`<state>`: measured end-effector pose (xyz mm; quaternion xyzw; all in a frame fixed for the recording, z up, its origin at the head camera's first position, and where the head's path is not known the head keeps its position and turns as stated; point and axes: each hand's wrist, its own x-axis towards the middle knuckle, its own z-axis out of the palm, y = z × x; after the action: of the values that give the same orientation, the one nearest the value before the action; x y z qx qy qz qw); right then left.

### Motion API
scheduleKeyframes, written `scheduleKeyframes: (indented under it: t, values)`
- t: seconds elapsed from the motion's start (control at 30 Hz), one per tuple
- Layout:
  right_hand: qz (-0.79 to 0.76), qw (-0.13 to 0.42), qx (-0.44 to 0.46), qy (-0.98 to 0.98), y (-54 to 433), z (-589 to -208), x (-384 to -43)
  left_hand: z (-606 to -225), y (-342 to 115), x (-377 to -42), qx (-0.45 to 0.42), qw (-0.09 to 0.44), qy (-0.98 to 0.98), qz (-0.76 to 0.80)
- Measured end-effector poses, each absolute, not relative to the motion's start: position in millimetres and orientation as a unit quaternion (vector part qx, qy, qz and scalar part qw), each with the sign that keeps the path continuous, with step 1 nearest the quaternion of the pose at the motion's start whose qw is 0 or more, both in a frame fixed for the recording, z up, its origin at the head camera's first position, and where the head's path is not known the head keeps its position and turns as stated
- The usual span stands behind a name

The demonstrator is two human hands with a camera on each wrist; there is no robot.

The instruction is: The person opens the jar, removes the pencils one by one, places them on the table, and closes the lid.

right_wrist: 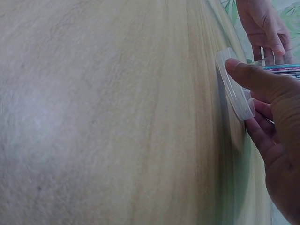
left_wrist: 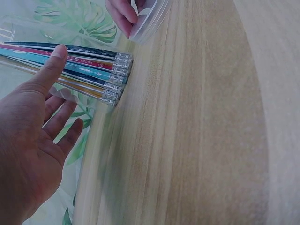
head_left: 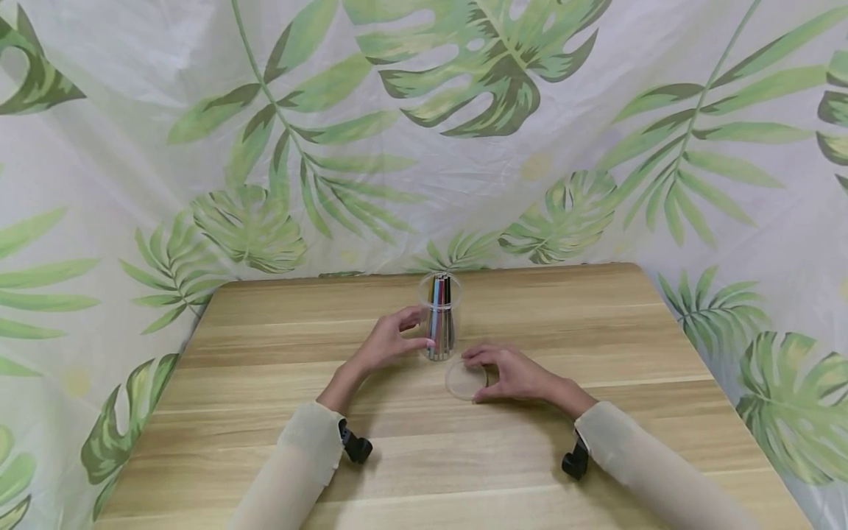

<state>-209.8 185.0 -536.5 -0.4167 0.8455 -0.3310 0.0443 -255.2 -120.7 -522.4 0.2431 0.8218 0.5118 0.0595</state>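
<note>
A tall clear plastic cup point(head_left: 440, 307) stands upright near the back of the table. Inside it is a bundle of slim colored pencils point(left_wrist: 89, 70), blue, red, black and yellowish, their metal-banded ends at the bottom. My left hand point(head_left: 391, 340) holds the cup from the left, thumb in front and fingers behind the wall. Just in front and to the right, my right hand point(head_left: 513, 374) holds a round clear lid point(right_wrist: 232, 89) by its edge between thumb and fingers. The lid is low, close over the tabletop in the right wrist view.
The wood-grain table point(head_left: 278, 434) has its back edge right behind the cup. A leaf-printed cloth point(head_left: 464, 177) hangs behind the table. A black camera mount point(head_left: 358, 445) is on the left wrist, another black mount point(head_left: 575, 460) on the right.
</note>
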Motion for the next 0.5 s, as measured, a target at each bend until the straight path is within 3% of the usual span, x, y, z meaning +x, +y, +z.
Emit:
scheduleKeyframes:
  t: [0.37,0.5]
  values:
    - [-0.346,0.063,-0.399,0.847,188,-526,-209,-522,-120,-254,0.249,0.058,0.817,0.517]
    - [-0.349,0.042,-0.402,0.846,191,-515,-211,-523,-121,-255,0.246,0.059,0.820,0.514]
